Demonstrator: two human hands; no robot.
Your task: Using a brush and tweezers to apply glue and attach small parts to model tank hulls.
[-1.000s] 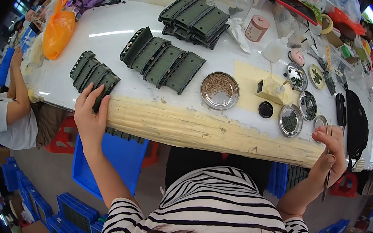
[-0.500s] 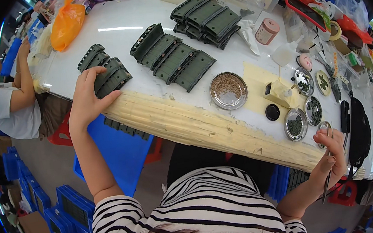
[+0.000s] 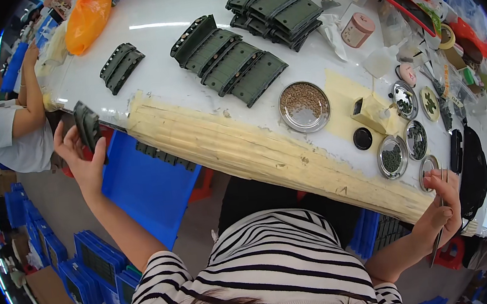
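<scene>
My left hand (image 3: 83, 163) holds a dark green curved plastic panel (image 3: 87, 125) just off the table's left corner, above a blue tray (image 3: 150, 191). Another ribbed green panel (image 3: 122, 68) lies alone on the white table behind that hand. In my right hand (image 3: 440, 211), closed at the table's right front, is a pair of metal tweezers (image 3: 438, 243). Beside it stand a small metal dish (image 3: 429, 171) and a dish of dark green bits (image 3: 393, 157). A row of green panels (image 3: 228, 63) rests at mid-table, with a stack of panels (image 3: 276, 15) behind it.
Yellowish tape (image 3: 267, 155) covers the front edge. A round dish of brown beads (image 3: 304, 107), a black cap (image 3: 362, 138) and a pink jar (image 3: 357, 29) stand on the table. An orange bag (image 3: 87, 23) lies far left, near another person (image 3: 16, 137). Blue trays (image 3: 98, 268) are stacked on the floor.
My left hand has picked up one of the two panels at the left and moved it left and toward me, off the table's edge. My right hand keeps the tweezers, hardly moving.
</scene>
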